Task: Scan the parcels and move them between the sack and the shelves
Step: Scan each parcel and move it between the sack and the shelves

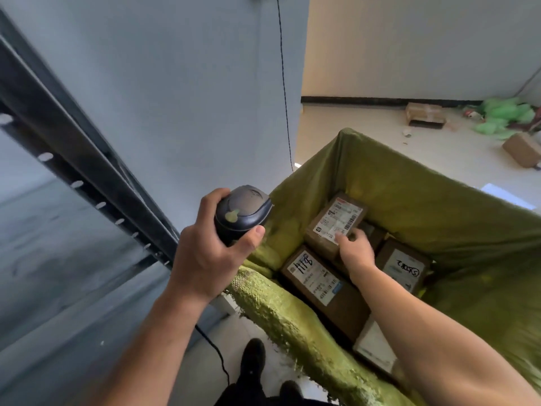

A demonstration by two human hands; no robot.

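An open green woven sack (pixel 409 183) holds several brown cardboard parcels with white labels. My left hand (pixel 205 259) is raised beside the sack's left rim, shut on a black handheld barcode scanner (pixel 243 213) whose head points toward the sack. My right hand (pixel 355 249) reaches down inside the sack and grips the near edge of a small labelled parcel (pixel 333 222), which is tilted up. A larger parcel marked with handwriting (pixel 319 281) lies below it, and another parcel (pixel 405 266) lies to the right.
A dark metal shelf upright with holes (pixel 73 159) and a grey shelf board (pixel 58 273) stand on the left. The scanner's black cable (pixel 216 353) trails to the floor near my shoes. Loose boxes (pixel 424 114) and green bags (pixel 506 115) litter the far floor.
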